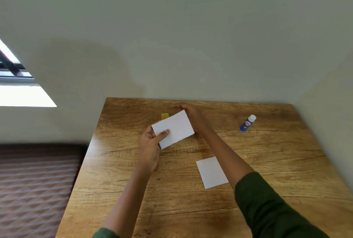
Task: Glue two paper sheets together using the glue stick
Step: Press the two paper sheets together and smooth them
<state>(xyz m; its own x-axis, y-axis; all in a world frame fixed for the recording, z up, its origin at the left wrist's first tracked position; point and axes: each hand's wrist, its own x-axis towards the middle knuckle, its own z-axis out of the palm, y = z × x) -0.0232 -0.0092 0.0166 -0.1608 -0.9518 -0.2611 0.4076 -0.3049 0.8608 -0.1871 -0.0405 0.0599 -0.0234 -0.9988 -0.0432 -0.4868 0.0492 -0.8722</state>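
Head view: your left fingers [164, 132] pinch sheet [176, 127]; right fingers [178, 106] behind it, grip unclear. Gluing seemingly unstarted; fetch stick [247, 123], well right.

Left hand [150, 142] pinches white sheet [175, 129], thumb on top; right hand [191, 115] at far corner, grip unclear. Second sheet [212, 172] flat on wooden table [267, 161]; glue stick [247, 123] well apart.
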